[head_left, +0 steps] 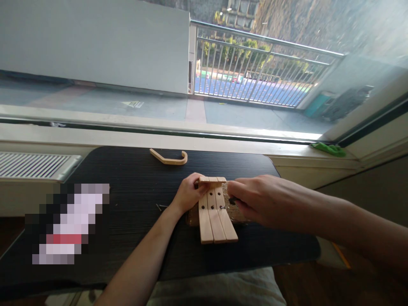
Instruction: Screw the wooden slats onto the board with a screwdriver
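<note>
A small wooden piece made of three pale slats (pixel 214 227), with dark holes and a raised end, lies on the black table. My left hand (pixel 189 194) is closed around its raised far-left part. My right hand (pixel 255 197) is closed at its right side on a small dark tool (pixel 233 200), whose kind I cannot make out. Near the tool, a shiny metal fastener (pixel 222 207) sits at the right slat's hole. Beneath the slats is a tan block (pixel 237 214) with a glossy, wrapped-looking surface. Thin metal pieces (pixel 162 207), perhaps screws, lie left of it.
A hook-shaped wooden strip (pixel 168 161) lies near the far edge of the black table (pixel 127 170). A blurred-out item (pixel 72 221) is at the left. Beyond are a white radiator (pixel 35 165), a window sill (pixel 134 142) and a green cloth (pixel 328 148).
</note>
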`<state>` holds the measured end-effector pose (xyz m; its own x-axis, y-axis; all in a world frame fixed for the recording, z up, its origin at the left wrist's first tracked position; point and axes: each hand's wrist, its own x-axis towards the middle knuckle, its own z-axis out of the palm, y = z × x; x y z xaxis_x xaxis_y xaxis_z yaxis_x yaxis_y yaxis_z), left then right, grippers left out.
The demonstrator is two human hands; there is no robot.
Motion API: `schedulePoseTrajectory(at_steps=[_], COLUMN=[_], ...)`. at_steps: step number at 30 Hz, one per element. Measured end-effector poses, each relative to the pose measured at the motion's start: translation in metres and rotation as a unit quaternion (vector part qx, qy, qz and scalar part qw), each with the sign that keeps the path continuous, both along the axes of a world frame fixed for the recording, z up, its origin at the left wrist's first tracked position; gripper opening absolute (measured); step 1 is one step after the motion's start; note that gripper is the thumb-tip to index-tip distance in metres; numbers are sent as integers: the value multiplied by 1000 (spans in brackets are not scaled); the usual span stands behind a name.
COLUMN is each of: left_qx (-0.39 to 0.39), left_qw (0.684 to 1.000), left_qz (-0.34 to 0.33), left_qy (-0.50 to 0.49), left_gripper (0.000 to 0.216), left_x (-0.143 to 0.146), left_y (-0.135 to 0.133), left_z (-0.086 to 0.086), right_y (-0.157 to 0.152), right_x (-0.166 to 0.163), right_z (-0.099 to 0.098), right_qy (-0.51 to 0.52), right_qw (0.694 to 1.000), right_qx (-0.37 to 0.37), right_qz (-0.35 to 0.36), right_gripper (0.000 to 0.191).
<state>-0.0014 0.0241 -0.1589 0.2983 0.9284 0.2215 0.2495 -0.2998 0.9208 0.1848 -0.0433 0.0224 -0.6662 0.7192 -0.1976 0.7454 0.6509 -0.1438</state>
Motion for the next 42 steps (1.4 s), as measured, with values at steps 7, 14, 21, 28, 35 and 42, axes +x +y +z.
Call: schedulePoseTrajectory(at_steps=[7,14,21,28,35,42], left_qx=[3,2,3,-6,-5,-10], left_qw=[1000,1000,1000,1000,1000,1000], left_qz=[4,4,5,9,7,7], left_qy=[9,7,13,12,13,6], left_gripper=[14,11,11,13,12,13], left_x=[0,0,0,0,0,0], left_y=[0,1,0,0,0,0], left_z=[1,1,4,2,1,1], right_y=[2,3,4,3,3,3], right_x=[0,-1,-5,-5,-4,-2], right_z=[0,-1,2,3,2,0], right_qy=[-15,-19,-14,4,-10,9], right_qw=[1000,999,1000,1000,1000,1000], right_qx=[1,7,4,-4,6,0], right_qz=[-14,-27,-23,-19,-21,-18], right_gripper=[4,4,6,5,5,4])
